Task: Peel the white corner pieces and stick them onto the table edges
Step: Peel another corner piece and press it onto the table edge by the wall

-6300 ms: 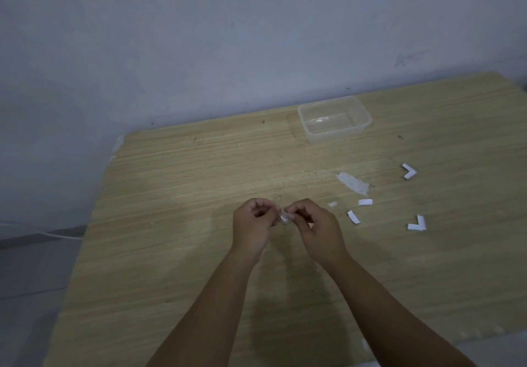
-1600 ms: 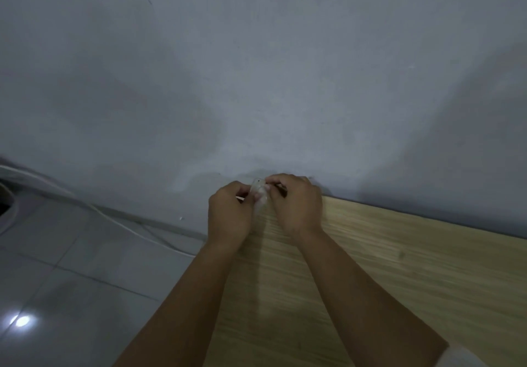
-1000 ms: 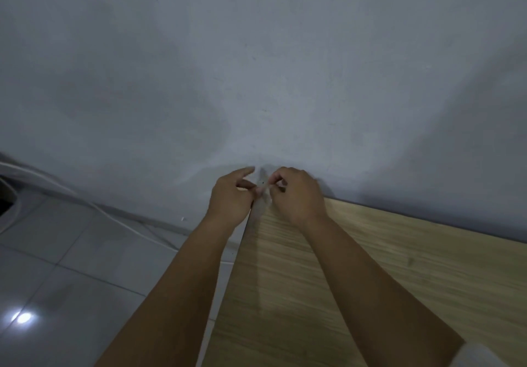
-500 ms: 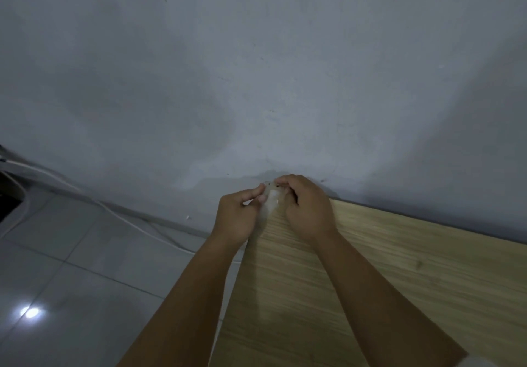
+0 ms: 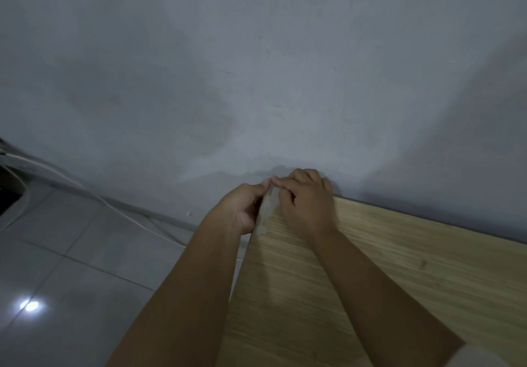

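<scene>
Both hands meet at the far left corner of the wooden table [image 5: 385, 267], right against the wall. A pale corner piece [image 5: 268, 199] lies over that corner between them, partly hidden by fingers. My left hand [image 5: 241, 209] reaches round the table's left edge, and its fingertips pinch the piece from the side. My right hand [image 5: 306, 202] rests on the tabletop with curled fingers, and its thumb and forefinger hold the piece at its top.
The grey wall [image 5: 256, 81] stands directly behind the corner. Left of the table lies a tiled floor [image 5: 71, 267] with a white cable [image 5: 119, 209] running along the wall's base. The tabletop stretches away to the right.
Since half a second ago both hands have closed tighter over the corner, and the left fingertips have come up to meet the right hand's. Earlier the hands were at mid-table, beside the loose white pieces.
</scene>
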